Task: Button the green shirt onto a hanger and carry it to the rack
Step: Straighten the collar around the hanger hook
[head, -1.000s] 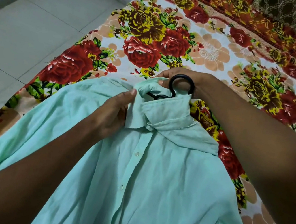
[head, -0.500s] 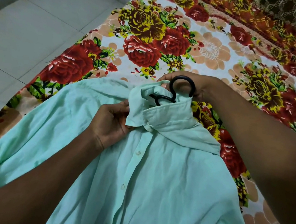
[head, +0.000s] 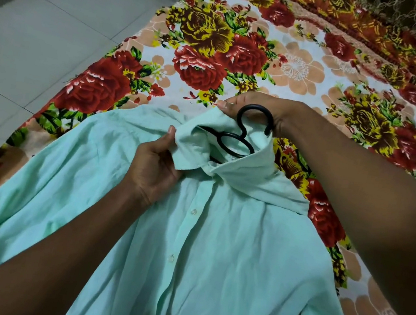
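While the green shirt (head: 214, 252) lies flat on the flowery blanket (head: 204, 49), the left hand (head: 154, 168) pinches its collar — fingers curled tight — and the right hand (head: 252, 107) grips the collar's back edge by the black hanger (head: 243, 133) hook.

No writing anywhere in sight.
Neither the green shirt (head: 216, 239), the black hanger (head: 242, 135) nor the flowered bedsheet (head: 296, 68) shows a label, brand, number or sign that can be read.

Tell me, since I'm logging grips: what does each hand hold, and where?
Left hand pinches the green shirt by its collar flap; right hand grips the collar's far edge beside the black hanger hook.
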Demonstrator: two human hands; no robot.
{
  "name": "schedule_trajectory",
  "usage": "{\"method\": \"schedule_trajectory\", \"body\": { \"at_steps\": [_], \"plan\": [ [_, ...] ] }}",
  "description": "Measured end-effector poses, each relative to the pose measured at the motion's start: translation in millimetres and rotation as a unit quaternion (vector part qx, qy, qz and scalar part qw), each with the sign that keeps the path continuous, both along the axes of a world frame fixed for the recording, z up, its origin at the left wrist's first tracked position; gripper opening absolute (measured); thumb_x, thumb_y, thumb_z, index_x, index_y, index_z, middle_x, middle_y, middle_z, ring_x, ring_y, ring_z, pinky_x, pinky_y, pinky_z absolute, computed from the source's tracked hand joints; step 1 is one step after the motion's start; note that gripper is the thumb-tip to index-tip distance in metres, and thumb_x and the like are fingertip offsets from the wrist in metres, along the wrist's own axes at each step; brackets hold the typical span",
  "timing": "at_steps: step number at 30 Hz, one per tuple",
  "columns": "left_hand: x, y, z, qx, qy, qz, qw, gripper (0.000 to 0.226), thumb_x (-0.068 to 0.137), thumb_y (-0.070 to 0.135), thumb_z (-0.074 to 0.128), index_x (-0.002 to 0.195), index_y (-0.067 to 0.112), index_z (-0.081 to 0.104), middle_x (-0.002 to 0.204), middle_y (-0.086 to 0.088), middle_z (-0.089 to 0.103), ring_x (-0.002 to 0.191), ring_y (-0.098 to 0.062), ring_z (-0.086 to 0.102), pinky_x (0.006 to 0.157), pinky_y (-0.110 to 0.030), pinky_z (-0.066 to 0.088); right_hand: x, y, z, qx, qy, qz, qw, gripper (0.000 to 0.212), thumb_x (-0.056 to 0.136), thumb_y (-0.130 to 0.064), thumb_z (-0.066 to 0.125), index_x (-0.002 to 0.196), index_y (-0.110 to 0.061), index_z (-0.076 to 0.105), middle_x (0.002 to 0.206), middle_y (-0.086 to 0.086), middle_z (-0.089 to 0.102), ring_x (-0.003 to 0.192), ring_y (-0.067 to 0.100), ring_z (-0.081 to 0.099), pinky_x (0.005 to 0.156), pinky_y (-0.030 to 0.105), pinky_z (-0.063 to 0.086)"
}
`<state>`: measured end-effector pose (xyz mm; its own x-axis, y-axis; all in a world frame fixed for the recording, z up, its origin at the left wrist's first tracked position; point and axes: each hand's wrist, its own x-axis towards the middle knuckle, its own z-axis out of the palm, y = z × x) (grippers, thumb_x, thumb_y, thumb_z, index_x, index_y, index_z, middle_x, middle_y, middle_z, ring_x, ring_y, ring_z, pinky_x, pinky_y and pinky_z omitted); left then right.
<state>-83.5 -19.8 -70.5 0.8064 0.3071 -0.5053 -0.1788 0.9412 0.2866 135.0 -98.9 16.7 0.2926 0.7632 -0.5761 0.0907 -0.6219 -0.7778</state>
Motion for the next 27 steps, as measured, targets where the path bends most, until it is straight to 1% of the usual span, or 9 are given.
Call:
{"method": "schedule_trajectory", "body": {
  "at_steps": [5, 9, 13, 16, 18, 19, 21, 24, 27],
  "plan": [
    [5, -7, 0, 0.122, 0.096, -0.046, 0.987, 0.040, 0.106, 0.031, 0.050, 0.136, 0.008, 0.062, 0.132, -0.012, 0.070, 0.128, -0.031, 0.063, 0.103, -0.048, 0.054, -4, 2, -6, 0.007, -0.047, 0.000, 0.999, 0.034, 0.106, -0.024, 0.055, 0.101, 0.005, 0.071, 0.075, -0.002, 0.077, 0.062, 0.008, 0.071, 0.059, 0.020, 0.055],
    [3, -9, -1, 0.197, 0.118, -0.085, 0.970, 0.041, 0.108, 0.034, 0.048, 0.133, 0.007, 0.064, 0.127, -0.012, 0.073, 0.119, -0.031, 0.068, 0.095, -0.045, 0.060, -3, -2, -10, 0.016, -0.041, -0.002, 0.999, 0.026, 0.104, -0.021, 0.058, 0.108, 0.002, 0.069, 0.090, 0.002, 0.075, 0.073, 0.010, 0.073, 0.067, 0.022, 0.057],
    [-1, 1, 2, 0.265, 0.152, -0.070, 0.950, 0.033, 0.093, 0.000, 0.057, 0.124, 0.009, 0.064, 0.120, -0.016, 0.073, 0.107, -0.032, 0.069, 0.092, -0.052, 0.059, -3, -11, -6, 0.023, -0.024, -0.014, 0.999, 0.022, 0.098, -0.014, 0.067, 0.113, 0.002, 0.068, 0.098, 0.010, 0.076, 0.085, 0.018, 0.074, 0.074, 0.030, 0.060],
    [0, 5, 11, 0.545, 0.241, 0.004, 0.803, 0.032, 0.078, -0.001, 0.056, 0.104, 0.016, 0.061, 0.099, -0.003, 0.068, 0.093, -0.018, 0.063, 0.079, -0.034, 0.052, 0, -23, 2, 0.018, -0.029, -0.027, 0.999, 0.039, 0.086, -0.008, 0.072, 0.120, 0.010, 0.066, 0.123, 0.035, 0.065, 0.102, 0.038, 0.065, 0.097, 0.060, 0.051],
    [7, 8, 25, 0.692, 0.204, 0.052, 0.690, 0.032, 0.075, 0.005, 0.057, 0.105, 0.015, 0.060, 0.103, 0.000, 0.064, 0.096, -0.013, 0.058, 0.076, -0.024, 0.044, 3, -32, 6, 0.013, -0.023, -0.050, 0.998, 0.035, 0.079, -0.001, 0.073, 0.113, 0.003, 0.072, 0.125, 0.038, 0.062, 0.103, 0.042, 0.060, 0.095, 0.062, 0.047],
    [15, 13, 31, 0.722, 0.176, 0.056, 0.666, 0.032, 0.077, 0.007, 0.057, 0.108, 0.014, 0.063, 0.107, 0.001, 0.066, 0.102, -0.014, 0.059, 0.079, -0.025, 0.044, 4, -36, 7, 0.013, -0.021, -0.058, 0.998, 0.029, 0.078, 0.000, 0.075, 0.107, -0.004, 0.075, 0.120, 0.037, 0.064, 0.102, 0.041, 0.060, 0.094, 0.058, 0.047],
    [39, 23, 43, 0.726, 0.142, 0.012, 0.672, 0.029, 0.089, 0.013, 0.058, 0.116, 0.014, 0.069, 0.112, 0.003, 0.070, 0.108, -0.013, 0.062, 0.084, -0.028, 0.047, 3, -44, 9, 0.003, -0.023, -0.077, 0.997, 0.024, 0.086, 0.006, 0.072, 0.103, -0.010, 0.075, 0.111, 0.026, 0.065, 0.102, 0.036, 0.060, 0.090, 0.047, 0.050],
    [78, 31, 61, 0.676, 0.135, -0.187, 0.700, 0.029, 0.105, 0.032, 0.053, 0.115, 0.013, 0.073, 0.104, 0.001, 0.073, 0.092, -0.009, 0.064, 0.073, -0.026, 0.048, -4, -55, 17, -0.037, -0.089, -0.098, 0.990, 0.016, 0.092, 0.003, 0.069, 0.102, -0.007, 0.075, 0.109, 0.014, 0.073, 0.111, 0.030, 0.066, 0.086, 0.032, 0.057],
    [103, 33, 63, 0.697, 0.123, -0.328, 0.625, 0.035, 0.107, 0.033, 0.051, 0.094, 0.008, 0.073, 0.079, -0.002, 0.059, 0.068, -0.014, 0.048, 0.063, -0.026, 0.036, -11, -67, 23, -0.150, -0.266, -0.083, 0.948, 0.036, 0.095, -0.026, 0.072, 0.109, 0.007, 0.071, 0.099, 0.024, 0.069, 0.094, 0.037, 0.068, 0.078, 0.042, 0.055]
  ]
}}
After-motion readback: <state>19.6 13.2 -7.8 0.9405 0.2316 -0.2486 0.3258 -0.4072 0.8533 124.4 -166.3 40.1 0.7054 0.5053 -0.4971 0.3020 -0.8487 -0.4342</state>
